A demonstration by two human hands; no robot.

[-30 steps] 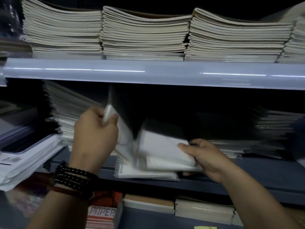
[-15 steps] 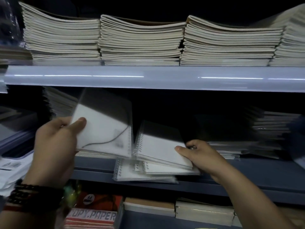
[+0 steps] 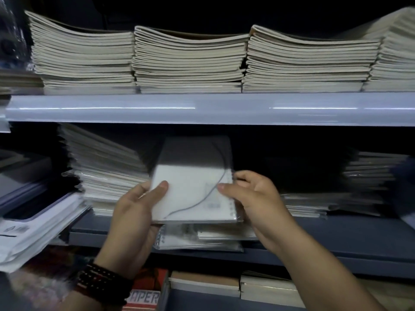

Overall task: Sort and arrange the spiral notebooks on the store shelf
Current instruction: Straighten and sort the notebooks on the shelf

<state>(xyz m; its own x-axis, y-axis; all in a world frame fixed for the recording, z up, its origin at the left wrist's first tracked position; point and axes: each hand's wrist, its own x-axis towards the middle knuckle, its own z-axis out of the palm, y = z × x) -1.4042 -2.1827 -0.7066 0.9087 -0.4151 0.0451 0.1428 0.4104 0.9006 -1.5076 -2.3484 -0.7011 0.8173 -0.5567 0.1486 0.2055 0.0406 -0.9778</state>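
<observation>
A white spiral notebook [image 3: 190, 194] in a clear wrapper, with a thin grey curved line on its cover, hangs in front of the middle shelf [image 3: 336, 241]. My left hand [image 3: 134, 221] grips its left edge, thumb on the cover. My right hand [image 3: 253, 198] pinches its right, spiral-bound edge. Below it, a few more wrapped spiral notebooks [image 3: 202, 240] lie loosely stacked at the shelf's front edge, partly hidden by the held one.
Tall stacks of cream exercise books [image 3: 190, 61] fill the top shelf. A slanting pile of wrapped books [image 3: 105, 169] stands left on the middle shelf; a low pile [image 3: 314, 203] lies right. Copy paper [image 3: 143, 299] and pads sit below.
My left hand carried the notebook right, to the centre above the loose stack. My right hand left the notebooks on the shelf and took hold of the held one's right edge.
</observation>
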